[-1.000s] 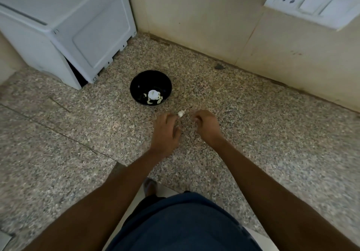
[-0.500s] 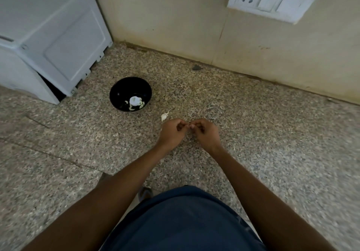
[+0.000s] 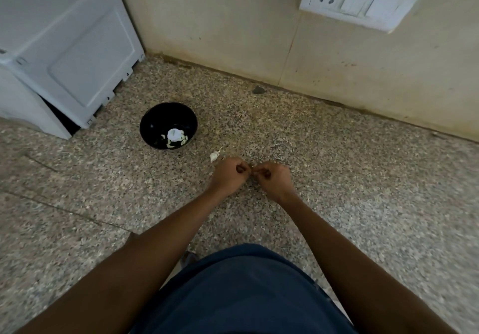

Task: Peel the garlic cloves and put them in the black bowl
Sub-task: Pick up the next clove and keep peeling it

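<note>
Both hands are brought together over the speckled stone counter (image 3: pixel 363 178), knuckles up and fingertips meeting. The left hand (image 3: pixel 228 175) and the right hand (image 3: pixel 274 180) are each curled tight, and something very small appears to be pinched between them — most likely a garlic clove being peeled, though the clove itself is hidden by the fingers and cannot be made out. A loose garlic piece (image 3: pixel 214 156) with a thin papery tail is seen on the counter just beyond the left hand, between it and the black bowl (image 3: pixel 155 116). Pale peeled cloves (image 3: pixel 175 136) are already gathered at the bottom of that bowl, which stands near a white appliance (image 3: pixel 64 48).

Several slips can be foreseen. A clove this small could be squeezed out of the pinch and lost against the busy speckled surface, where it would be hard to spot. Flakes of skin may cling to the fingers and be carried into the bowl with the clove. The loose piece could be nudged away by the left wrist.

No brand, label or writing can be read anywhere — the wall socket plate (image 3: pixel 360 2) is plain.
</note>
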